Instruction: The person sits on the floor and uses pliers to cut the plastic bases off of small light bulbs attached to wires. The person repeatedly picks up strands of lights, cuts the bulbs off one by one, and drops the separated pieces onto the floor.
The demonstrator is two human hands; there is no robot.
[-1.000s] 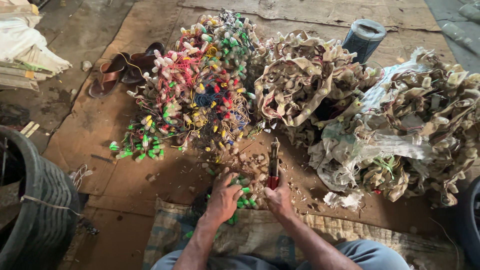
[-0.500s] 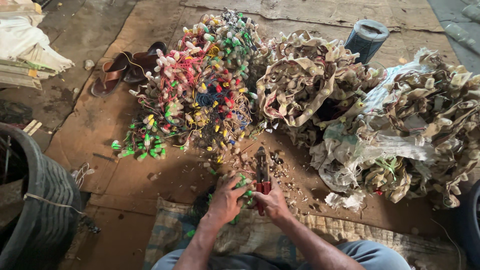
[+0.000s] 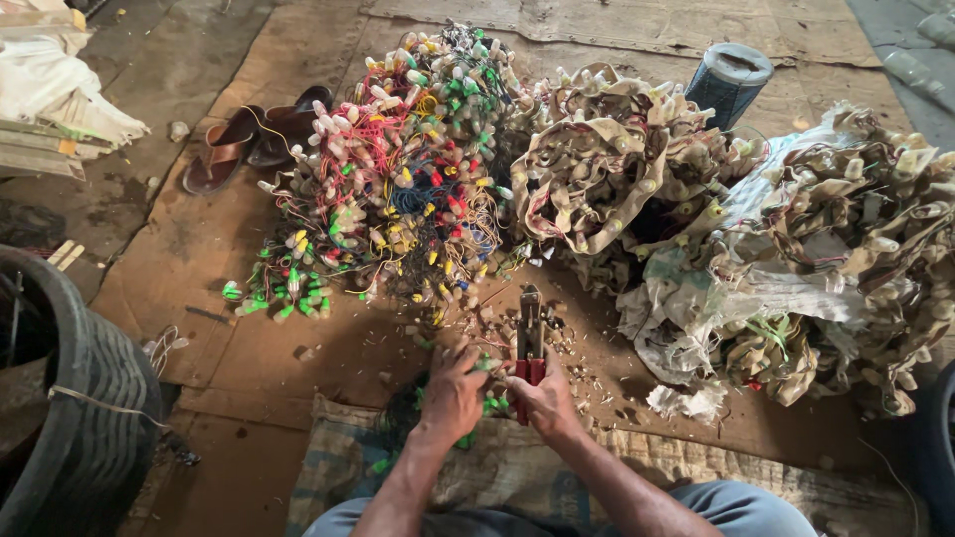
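My right hand (image 3: 543, 396) grips red-handled pliers (image 3: 529, 336), jaws pointing away from me over the floor. My left hand (image 3: 453, 390) is closed on a bunch of small green bulbs on wire (image 3: 490, 402), just left of the pliers' handles. In front of both hands lies a big tangle of coloured bulbs and thin wires (image 3: 398, 189) in red, yellow, green and white. Small cut bits (image 3: 582, 370) lie scattered around the pliers.
A heap of tan strips with sockets and torn sacking (image 3: 776, 239) fills the right. A pair of brown sandals (image 3: 249, 144) lies far left. A black tyre (image 3: 75, 398) stands at the near left, a dark roll (image 3: 728, 80) at the back. Cardboard (image 3: 199, 268) covers the floor.
The pliers have swung from slanting to pointing straight ahead, and both hands have drawn closer together over the green bulbs.
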